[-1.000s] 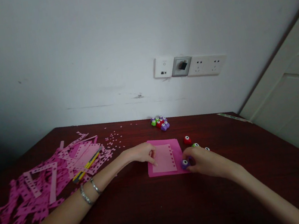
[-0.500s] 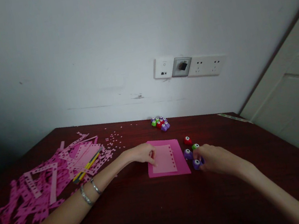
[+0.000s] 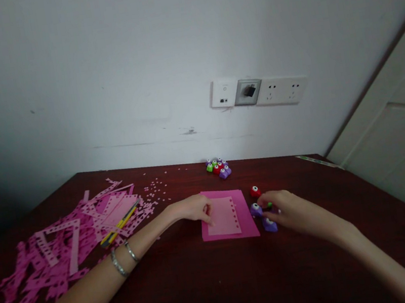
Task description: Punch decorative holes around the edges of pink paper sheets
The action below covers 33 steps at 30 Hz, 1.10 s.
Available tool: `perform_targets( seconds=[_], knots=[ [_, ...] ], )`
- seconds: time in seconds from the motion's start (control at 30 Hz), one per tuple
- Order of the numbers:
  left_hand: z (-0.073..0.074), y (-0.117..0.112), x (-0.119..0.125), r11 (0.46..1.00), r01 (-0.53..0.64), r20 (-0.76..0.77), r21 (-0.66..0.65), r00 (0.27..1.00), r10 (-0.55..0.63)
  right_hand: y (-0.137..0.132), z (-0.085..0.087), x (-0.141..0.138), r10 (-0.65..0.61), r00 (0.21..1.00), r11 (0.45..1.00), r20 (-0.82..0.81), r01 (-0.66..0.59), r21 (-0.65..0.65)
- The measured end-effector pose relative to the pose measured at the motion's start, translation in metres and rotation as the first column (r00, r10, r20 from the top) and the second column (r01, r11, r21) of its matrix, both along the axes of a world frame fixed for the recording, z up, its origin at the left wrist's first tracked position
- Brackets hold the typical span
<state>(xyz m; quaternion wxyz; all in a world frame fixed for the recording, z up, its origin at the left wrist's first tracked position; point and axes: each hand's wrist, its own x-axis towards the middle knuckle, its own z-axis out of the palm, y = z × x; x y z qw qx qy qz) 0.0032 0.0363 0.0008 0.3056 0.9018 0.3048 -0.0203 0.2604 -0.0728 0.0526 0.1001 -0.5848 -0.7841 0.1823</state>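
Observation:
A pale pink sheet [image 3: 223, 215] with a punched right edge lies on a darker pink sheet [image 3: 245, 216] on the dark wooden table [image 3: 215, 282]. My left hand [image 3: 193, 208] rests on the pale sheet's left edge, fingers curled and fingertips pressing it down. My right hand [image 3: 291, 210] lies just right of the sheets, its bent fingers closed over a small green punch [image 3: 269, 205] that is mostly hidden. A purple punch [image 3: 256, 209] stands by the fingertips. Another purple punch [image 3: 270, 225] sits loose below them. A red punch [image 3: 255, 192] stands apart behind.
A cluster of several small coloured punches [image 3: 218, 167] sits near the wall. A heap of pink paper offcuts [image 3: 59, 246] with a yellow-green pen [image 3: 119, 225] covers the table's left side. Wall sockets [image 3: 259, 91] hang above; a door [image 3: 400, 140] stands at the right.
My right hand took a purple punch off the sheet's lower right corner, set it down to the right, let go and shifted back onto the green punch. My left hand stayed put.

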Motion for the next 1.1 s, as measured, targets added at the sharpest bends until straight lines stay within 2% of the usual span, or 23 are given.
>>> perform_targets(
  seconds=[0.07,0.13,0.27,0.37,0.43,0.67,0.9,1.1],
  knots=[
    [0.001,-0.001,0.000,1.000,0.002,-0.004,0.001,1.000,-0.002,0.001,-0.001,-0.012,0.083,0.986,0.991,-0.143,-0.066,0.120],
    [0.002,-0.001,0.000,1.000,-0.004,-0.008,0.007,1.000,0.004,0.002,-0.012,-0.027,0.101,0.955,0.979,-0.279,-0.045,0.200],
    [0.001,-0.001,0.001,1.000,-0.008,0.003,0.019,1.000,0.008,0.011,-0.053,-0.045,0.065,0.885,0.975,-0.462,0.042,0.218],
    [0.000,0.000,0.001,1.000,0.007,0.016,0.014,1.000,-0.007,0.020,-0.081,-0.045,-0.011,0.884,0.962,-0.468,0.138,0.237],
    [0.000,0.000,0.001,1.000,0.021,0.021,0.012,1.000,-0.021,0.024,-0.090,-0.044,-0.054,0.895,0.943,-0.443,0.192,0.271],
    [0.003,-0.001,0.001,1.000,0.022,0.023,-0.012,0.999,-0.022,0.029,-0.090,-0.041,-0.085,0.948,0.925,-0.308,0.190,0.330],
    [0.003,0.000,0.000,1.000,0.013,0.001,-0.016,1.000,-0.013,0.037,-0.088,-0.027,-0.210,0.959,0.929,-0.192,0.256,0.266],
    [0.005,0.003,-0.003,0.999,0.018,0.101,-0.030,0.995,-0.015,0.041,-0.068,-0.032,-0.093,0.973,0.941,-0.211,0.156,0.302]
  ],
)
